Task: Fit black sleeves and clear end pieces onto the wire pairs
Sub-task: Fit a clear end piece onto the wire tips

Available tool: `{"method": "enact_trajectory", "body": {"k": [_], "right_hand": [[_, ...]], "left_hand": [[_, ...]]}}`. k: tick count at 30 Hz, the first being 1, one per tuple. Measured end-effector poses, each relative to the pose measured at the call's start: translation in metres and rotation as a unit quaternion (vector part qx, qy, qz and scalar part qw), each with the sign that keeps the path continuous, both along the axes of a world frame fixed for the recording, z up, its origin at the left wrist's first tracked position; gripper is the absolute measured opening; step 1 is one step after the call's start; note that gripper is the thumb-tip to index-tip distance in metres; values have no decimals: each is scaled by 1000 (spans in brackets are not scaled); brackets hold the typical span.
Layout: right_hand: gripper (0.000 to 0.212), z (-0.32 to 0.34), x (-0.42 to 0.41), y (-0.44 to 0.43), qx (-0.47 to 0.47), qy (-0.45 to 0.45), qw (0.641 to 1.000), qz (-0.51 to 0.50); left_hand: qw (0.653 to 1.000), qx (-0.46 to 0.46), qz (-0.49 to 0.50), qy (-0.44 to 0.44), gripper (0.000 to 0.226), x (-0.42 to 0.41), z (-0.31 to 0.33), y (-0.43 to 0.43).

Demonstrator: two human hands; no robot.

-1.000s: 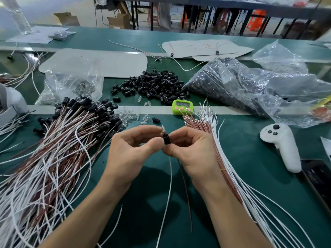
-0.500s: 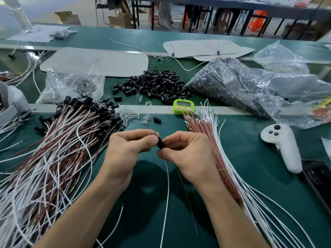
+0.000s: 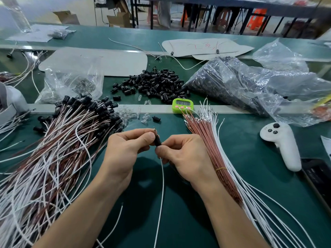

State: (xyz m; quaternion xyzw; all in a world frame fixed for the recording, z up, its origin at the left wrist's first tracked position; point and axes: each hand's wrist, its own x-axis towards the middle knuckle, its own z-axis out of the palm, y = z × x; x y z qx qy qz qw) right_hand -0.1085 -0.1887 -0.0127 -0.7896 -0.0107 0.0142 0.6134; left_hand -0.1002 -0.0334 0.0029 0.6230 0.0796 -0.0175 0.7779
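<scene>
My left hand (image 3: 125, 149) and my right hand (image 3: 184, 154) meet over the green mat, both pinching one black sleeve (image 3: 157, 141) on a wire pair. A white wire (image 3: 161, 194) hangs from the sleeve toward me; its brown partner is mostly hidden under my right hand. Loose black sleeves (image 3: 154, 85) lie heaped behind. Clear end pieces (image 3: 129, 113) are scattered near the mat's far edge. Bare brown and white wire pairs (image 3: 211, 149) lie bundled at right. Finished pairs with sleeves (image 3: 68, 131) are piled at left.
A green timer (image 3: 182, 105) stands behind my hands. A white controller (image 3: 281, 142) lies at right beside a dark device (image 3: 317, 178). Plastic bags of parts sit at back right (image 3: 250, 88) and back left (image 3: 71, 83). Grey boards (image 3: 111, 59) lie farther back.
Both hands have shifted a little left and away from me with the sleeve. The sleeve now tilts with its top toward my left hand.
</scene>
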Motion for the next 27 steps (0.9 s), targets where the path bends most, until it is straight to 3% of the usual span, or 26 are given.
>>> {"method": "enact_trajectory", "body": {"k": [24, 27], "right_hand": [[10, -2, 0, -1, 5, 29, 1000, 5], [9, -3, 0, 0, 20, 28, 999, -1]], "left_hand": [[999, -27, -13, 27, 14, 0, 2, 1], [999, -32, -22, 30, 24, 1, 0, 2]]}}
